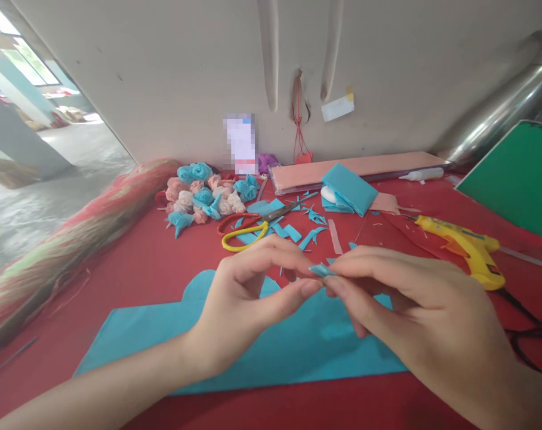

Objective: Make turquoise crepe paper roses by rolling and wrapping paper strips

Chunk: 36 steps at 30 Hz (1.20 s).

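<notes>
Between the fingertips of both hands is a small folded piece of blue crepe paper [321, 270]. My left hand [257, 286] pinches its left end between thumb and forefinger. From the other side, my right hand [400, 292] grips it with thumb and fingers, which cover part of it. Beneath the hands a large blue paper sheet [163, 340] with a scalloped upper edge lies flat, partly hidden by my arms. Just beyond the hands, scissors [253, 230] with red and yellow handles rest among blue paper scraps [292, 233].
Crepe paper flowers [203, 197] in blue, pink and white are piled at the back left. A yellow glue gun [463, 242] with a cord lies right. Folded blue paper [349, 188], a long pink paper pack [356, 170] and a white bottle [423, 174] sit along the back of the red table.
</notes>
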Motion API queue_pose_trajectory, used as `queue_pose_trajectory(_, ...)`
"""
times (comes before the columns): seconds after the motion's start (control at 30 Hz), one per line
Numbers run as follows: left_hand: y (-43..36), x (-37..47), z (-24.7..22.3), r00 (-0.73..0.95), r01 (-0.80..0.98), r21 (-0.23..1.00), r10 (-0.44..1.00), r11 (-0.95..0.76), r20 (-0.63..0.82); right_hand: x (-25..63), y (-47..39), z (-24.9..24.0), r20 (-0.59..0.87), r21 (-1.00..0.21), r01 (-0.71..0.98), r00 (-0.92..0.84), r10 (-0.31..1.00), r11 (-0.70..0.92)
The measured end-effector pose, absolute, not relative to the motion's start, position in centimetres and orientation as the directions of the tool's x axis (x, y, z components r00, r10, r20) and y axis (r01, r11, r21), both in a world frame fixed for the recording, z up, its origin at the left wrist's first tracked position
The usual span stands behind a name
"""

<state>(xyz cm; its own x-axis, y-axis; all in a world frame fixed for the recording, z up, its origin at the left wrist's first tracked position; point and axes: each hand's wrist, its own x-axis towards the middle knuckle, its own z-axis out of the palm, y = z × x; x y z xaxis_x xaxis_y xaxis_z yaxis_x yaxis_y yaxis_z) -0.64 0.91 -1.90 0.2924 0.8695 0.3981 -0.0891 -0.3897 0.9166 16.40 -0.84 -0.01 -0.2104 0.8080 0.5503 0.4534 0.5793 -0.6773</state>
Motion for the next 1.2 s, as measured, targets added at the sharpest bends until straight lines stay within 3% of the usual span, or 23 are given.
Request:
queue_pose_trajectory(0.2, 0.7, -0.7, -2.1, 0.294, -0.112, 0.931, 0.883, -0.348, 0.365, 16.3, -1.1, 0.0, 0.161, -0.949, 0.237, -0.198, 0.967, 0.206)
queue_pose_trajectory(0.3, 0.5, -0.8, -2.1, 0.299, -0.129, 0.93, 0.881, -0.344, 0.367, 16.2, -1.1, 0.2, 0.014, -0.971, 0.226, -0.248, 0.969, 0.071)
queue_pose_trajectory(0.4, 0.5, -0.8, -2.1, 0.325, -0.127, 0.923, 0.864, -0.364, 0.386, 16.1, -1.2, 0.3, -0.037, -0.978, 0.206, -0.237, 0.971, 0.013)
queue_pose_trajectory(0.47, 0.6, -0.7, -2.0, 0.332, -0.113, 0.914, 0.852, -0.391, 0.405, 16.0, -1.2, 0.2, 0.025, -0.982, 0.178, -0.203, 0.979, 0.061)
queue_pose_trajectory(0.57, 0.8, -0.5, -1.9, 0.312, -0.089, 0.902, 0.848, -0.422, 0.428, 16.0, -1.1, 0.1, 0.252, -0.929, 0.223, -0.204, 0.946, 0.295)
queue_pose_trajectory(0.67, 0.7, -0.4, -1.8, 0.305, -0.075, 0.894, 0.843, -0.442, 0.442, 16.0, -1.2, 0.0, 0.511, -0.749, 0.375, -0.198, 0.837, 0.546)
queue_pose_trajectory(0.77, 0.6, -0.5, -1.8, 0.307, -0.064, 0.885, 0.835, -0.461, 0.457, 15.9, -1.4, -0.3, 0.682, -0.544, 0.503, -0.202, 0.703, 0.672)
queue_pose_trajectory(0.97, 0.6, -0.6, -1.8, 0.334, -0.031, 0.848, 0.794, -0.53, 0.508, 16.1, -1.6, -0.7, 0.702, -0.37, 0.608, -0.313, 0.64, 0.703)
queue_pose_trajectory(1.2, 0.8, -0.6, -1.9, 0.354, -0.05, 0.79, 0.729, -0.611, 0.586, 16.8, -1.9, -0.5, 0.663, -0.35, 0.592, -0.391, 0.639, 0.726)
